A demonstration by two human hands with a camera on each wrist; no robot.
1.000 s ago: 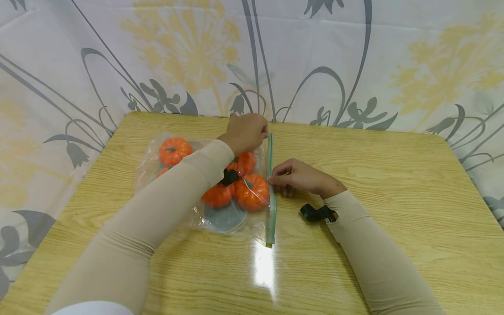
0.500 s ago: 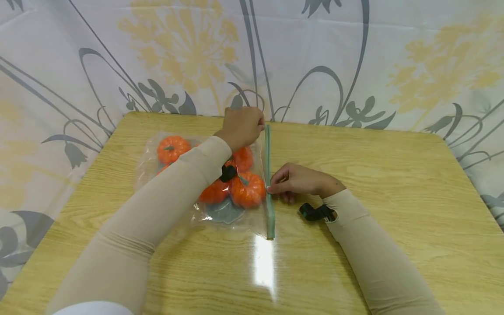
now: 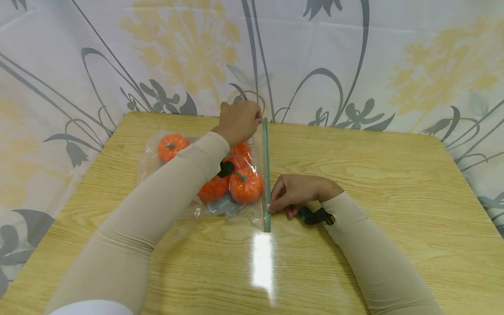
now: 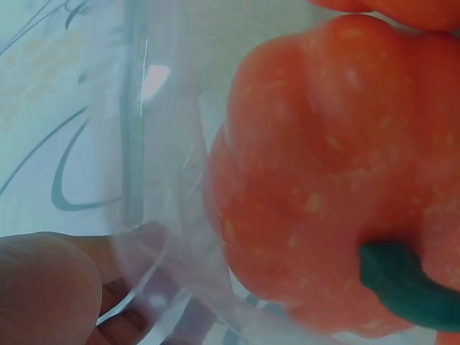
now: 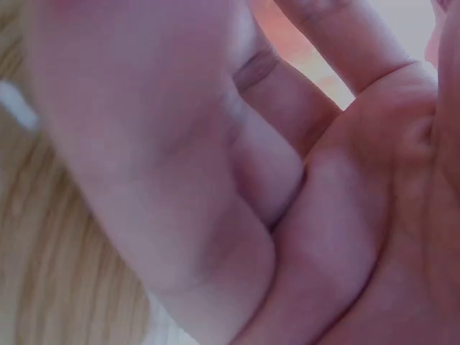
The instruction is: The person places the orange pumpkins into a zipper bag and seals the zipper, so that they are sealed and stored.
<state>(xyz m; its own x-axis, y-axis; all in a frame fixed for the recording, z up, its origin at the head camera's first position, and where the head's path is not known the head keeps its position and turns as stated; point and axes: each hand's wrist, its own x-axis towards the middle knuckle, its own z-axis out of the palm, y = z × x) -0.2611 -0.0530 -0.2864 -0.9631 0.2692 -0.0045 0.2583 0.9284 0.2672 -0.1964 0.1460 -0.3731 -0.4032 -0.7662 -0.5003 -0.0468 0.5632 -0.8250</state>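
Note:
A clear zip bag lies on the table with several small orange pumpkins inside, their stems green. A green zip strip runs along its right edge. My left hand pinches the bag's far right corner, at the strip's far end; the left wrist view shows the fingers at the clear plastic beside a pumpkin. Near the strip's front end, my right hand pinches it between thumb and finger, a small white bit showing at the fingertips. The left forearm covers part of the bag.
A grey-blue piece shows through the bag under the pumpkins. The wooden table extends to both sides. A flower-patterned cloth hangs behind its far edge. Each wrist carries a small black camera.
My right hand has slid along the zip strip toward the near end. The left hand has moved slightly away with the far corner, and the strip now lies straighter.

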